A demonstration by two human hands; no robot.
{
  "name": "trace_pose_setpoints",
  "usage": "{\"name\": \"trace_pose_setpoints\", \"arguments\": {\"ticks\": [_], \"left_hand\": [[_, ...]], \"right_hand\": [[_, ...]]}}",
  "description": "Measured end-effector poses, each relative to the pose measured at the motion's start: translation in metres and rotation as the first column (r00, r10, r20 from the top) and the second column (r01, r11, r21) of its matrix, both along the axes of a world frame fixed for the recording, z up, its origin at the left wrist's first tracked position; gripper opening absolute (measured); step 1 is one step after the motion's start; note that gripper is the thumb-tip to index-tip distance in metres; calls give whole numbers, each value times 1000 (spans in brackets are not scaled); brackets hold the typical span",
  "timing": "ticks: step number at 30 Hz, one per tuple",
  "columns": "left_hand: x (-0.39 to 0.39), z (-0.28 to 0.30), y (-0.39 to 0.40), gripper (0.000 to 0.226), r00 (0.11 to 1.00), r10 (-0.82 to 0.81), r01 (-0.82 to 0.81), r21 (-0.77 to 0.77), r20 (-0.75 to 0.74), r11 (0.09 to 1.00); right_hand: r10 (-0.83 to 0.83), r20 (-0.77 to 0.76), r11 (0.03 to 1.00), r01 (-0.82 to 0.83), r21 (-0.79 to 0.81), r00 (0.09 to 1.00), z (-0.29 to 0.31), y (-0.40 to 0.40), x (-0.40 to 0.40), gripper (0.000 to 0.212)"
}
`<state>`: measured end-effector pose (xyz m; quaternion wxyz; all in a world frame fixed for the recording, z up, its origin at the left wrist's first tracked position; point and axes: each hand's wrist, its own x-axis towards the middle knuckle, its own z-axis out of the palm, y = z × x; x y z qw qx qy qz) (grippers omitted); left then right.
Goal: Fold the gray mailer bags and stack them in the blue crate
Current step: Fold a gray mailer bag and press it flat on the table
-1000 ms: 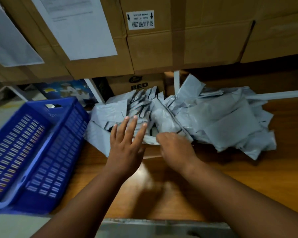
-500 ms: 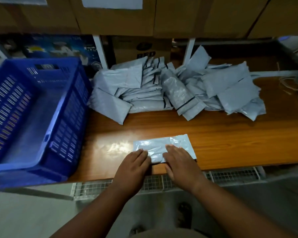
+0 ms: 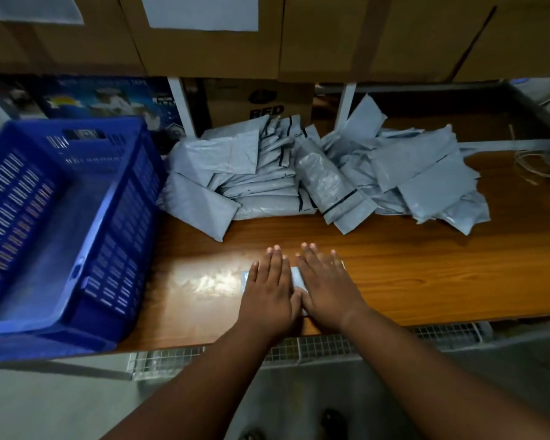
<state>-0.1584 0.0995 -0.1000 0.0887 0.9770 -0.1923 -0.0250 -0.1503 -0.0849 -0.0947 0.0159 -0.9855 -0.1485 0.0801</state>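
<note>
Your left hand and right hand lie flat, side by side, fingers straight, pressing down on one gray mailer bag just below the centre of the frame. Neither hand grips anything. Your palms cover most of the bag, so only slivers of it show between and beside them. I cannot tell whether it is already folded.

The first risk is spring-back. This plastic looks slick and slightly puffy, and if you lift both palms together the crease will likely pop open. Keep one hand down while the other takes hold.

The second is sliding. The wooden tabletop is glossy, and the bag sits near its front edge at the bottom of the frame. A push toward yourself could send it off onto the floor.

The blue crate fills the left of the frame and overhangs the table's front edge, and nothing shows inside it. Dropping the bag in loosely would probably let it unfold, and bumping the crate could shift it further off.

The pile of bags slumps across the upper middle. Its nearest flaps hang toward you, so reaching in carelessly may drag several down.
</note>
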Motion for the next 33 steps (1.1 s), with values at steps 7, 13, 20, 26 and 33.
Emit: {"name": "trace_pose_setpoints", "arguments": {"ticks": [7,13,20,26,33], "left_hand": [[-3,-20,2,79,996,90,-91,41,22,995],[-1,-26,3,78,997,67,-69,35,47,997],[1,-23,-2,82,997,78,-79,54,26,995],[3,-18,0,88,994,79,-73,90,-71,993],[-5,-15,13,83,998,18,-12,87,-65,996]], "right_hand": [[-36,8,995,35,93,999,-20,-4,-2,80],[-21,3,996,20,91,1000,-26,-5,-1,79],[-3,-18,999,4,45,1000,-23,-4,3,77],[-14,-51,1000,15,16,999,-16,0,2,78],[-46,-88,999,46,1,995,-9,4,-1,77]]}}
